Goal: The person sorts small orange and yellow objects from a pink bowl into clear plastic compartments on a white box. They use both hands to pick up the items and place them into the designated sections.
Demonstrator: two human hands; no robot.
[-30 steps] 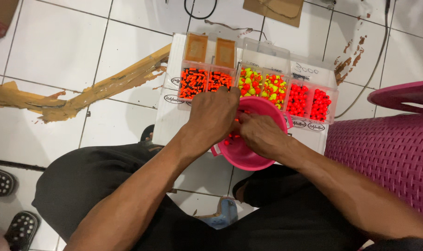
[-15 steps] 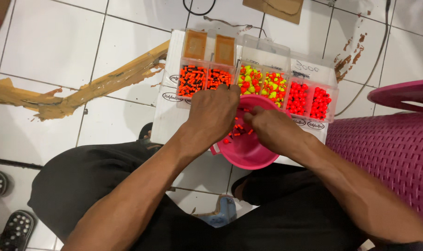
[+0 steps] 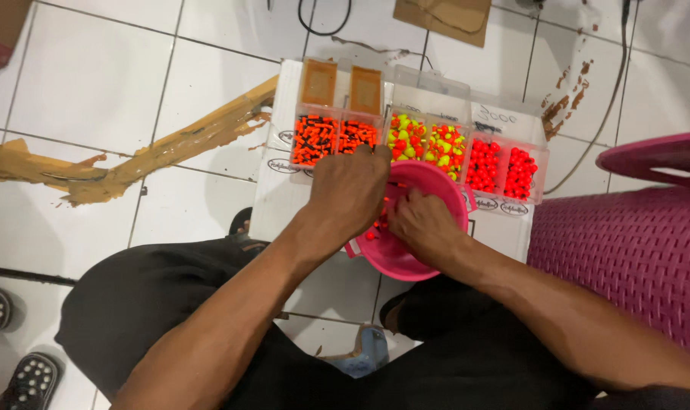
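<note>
Reaching into a pink bowl of small orange-red beads, the right hand curled narrow over them, its grasp hidden. The left hand pinched a thin grey tool at the bowl's far rim, just beside the clear compartment box of coloured beads.
</note>
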